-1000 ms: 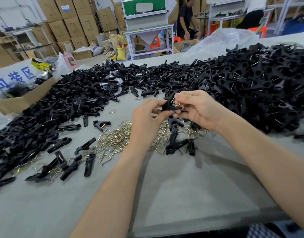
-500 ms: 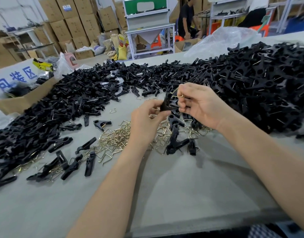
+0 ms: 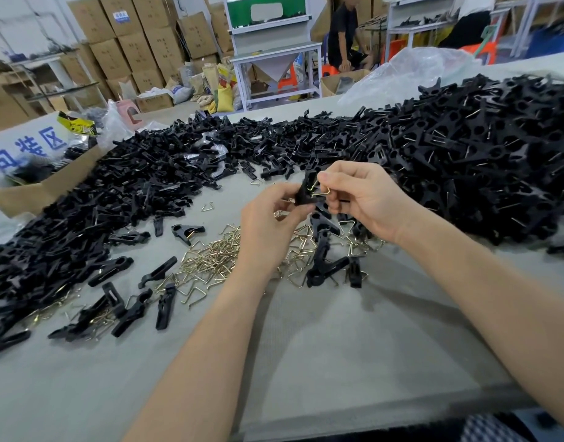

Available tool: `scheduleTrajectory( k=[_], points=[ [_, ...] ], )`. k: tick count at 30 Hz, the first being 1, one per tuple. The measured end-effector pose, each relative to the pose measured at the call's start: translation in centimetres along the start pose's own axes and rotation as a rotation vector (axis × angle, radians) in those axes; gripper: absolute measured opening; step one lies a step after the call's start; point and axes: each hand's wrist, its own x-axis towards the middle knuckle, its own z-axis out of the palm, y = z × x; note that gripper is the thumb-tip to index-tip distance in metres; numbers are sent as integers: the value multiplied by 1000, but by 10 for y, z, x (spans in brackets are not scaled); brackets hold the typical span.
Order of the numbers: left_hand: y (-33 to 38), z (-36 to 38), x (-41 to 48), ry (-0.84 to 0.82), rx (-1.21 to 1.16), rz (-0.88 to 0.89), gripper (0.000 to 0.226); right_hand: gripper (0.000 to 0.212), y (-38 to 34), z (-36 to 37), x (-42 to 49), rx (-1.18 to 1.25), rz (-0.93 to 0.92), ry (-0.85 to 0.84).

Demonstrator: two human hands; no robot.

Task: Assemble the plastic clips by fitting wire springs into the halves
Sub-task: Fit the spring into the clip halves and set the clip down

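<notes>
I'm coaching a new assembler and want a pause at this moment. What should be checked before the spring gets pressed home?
1. Left hand holds the black clip half: ok.
2. Right hand pinches the wire spring: ok.
3. Spring meets the clip half: ok.
4. Spring end seated in its slot: cannot tell, fingers hide it.
5. Second half in place: cannot tell.
6. Spare springs lie on the table below the hands: ok.
</notes>
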Motion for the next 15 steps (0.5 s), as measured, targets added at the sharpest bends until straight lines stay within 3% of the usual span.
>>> scheduleTrajectory(
  k=[15],
  points=[
    [0,0,0,6,75,2,20,26,4,-2,2,-110,-40,31]
  ],
)
